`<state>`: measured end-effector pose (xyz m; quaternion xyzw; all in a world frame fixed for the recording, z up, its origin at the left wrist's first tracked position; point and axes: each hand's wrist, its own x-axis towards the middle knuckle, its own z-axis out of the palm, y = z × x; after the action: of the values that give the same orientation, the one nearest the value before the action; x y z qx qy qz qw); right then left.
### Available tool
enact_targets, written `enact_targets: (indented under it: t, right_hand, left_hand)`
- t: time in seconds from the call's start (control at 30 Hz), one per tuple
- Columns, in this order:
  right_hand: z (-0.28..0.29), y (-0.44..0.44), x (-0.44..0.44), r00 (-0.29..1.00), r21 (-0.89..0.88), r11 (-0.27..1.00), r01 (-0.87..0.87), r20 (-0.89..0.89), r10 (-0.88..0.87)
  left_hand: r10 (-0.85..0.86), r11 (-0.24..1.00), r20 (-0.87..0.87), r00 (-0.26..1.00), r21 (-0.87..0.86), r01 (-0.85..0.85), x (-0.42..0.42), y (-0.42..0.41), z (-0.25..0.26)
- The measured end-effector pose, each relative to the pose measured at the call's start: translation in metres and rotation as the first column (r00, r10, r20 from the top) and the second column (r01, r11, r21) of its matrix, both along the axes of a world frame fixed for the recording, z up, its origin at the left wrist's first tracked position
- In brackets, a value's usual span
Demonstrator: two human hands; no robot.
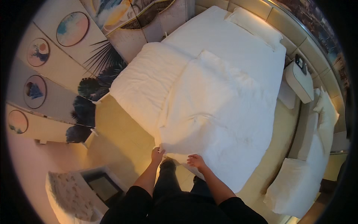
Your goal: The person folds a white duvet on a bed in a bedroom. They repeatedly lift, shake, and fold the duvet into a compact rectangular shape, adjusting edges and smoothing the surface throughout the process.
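Note:
A large bed with a white sheet fills the middle of the view. Over its lower half lies a white duvet, thick and folded at the left, with a thinner white cloth spread rumpled beside and over it, hanging down at the near edge. My left hand is at the near left corner of the white cloth, thumb and fingers around its edge. Just right of it, my right hand is at the cloth's near edge, fingers spread and curved; it appears to hold nothing.
At the right stand a bedside table with a dark device, and a sofa with white cushions. A white pillow lies at the bed's head. Painted folding panels line the left. A furry-edged chair stands at lower left.

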<state>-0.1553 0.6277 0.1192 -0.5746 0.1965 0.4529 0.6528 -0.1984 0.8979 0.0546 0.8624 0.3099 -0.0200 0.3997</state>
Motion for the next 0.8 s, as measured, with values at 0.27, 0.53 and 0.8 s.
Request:
enact_targets:
  t: [0.27,0.53,0.8]
  right_hand:
    - [-0.010,0.032,0.073,0.663,-0.689,0.711,0.140,0.599,0.450]
    - [0.062,0.140,0.203,0.392,-0.890,0.456,0.005,0.421,0.818]
    - [0.055,0.133,0.240,0.441,-0.807,0.582,-0.097,0.490,0.752]
  left_hand:
    - [-0.106,0.955,0.205,0.973,-0.250,0.157,0.099,-0.018,0.047]
    - [-0.402,0.786,0.589,0.701,-0.170,0.594,0.200,0.072,0.134]
    - [-0.366,0.649,0.133,0.921,-0.673,0.355,0.200,0.084,0.024]
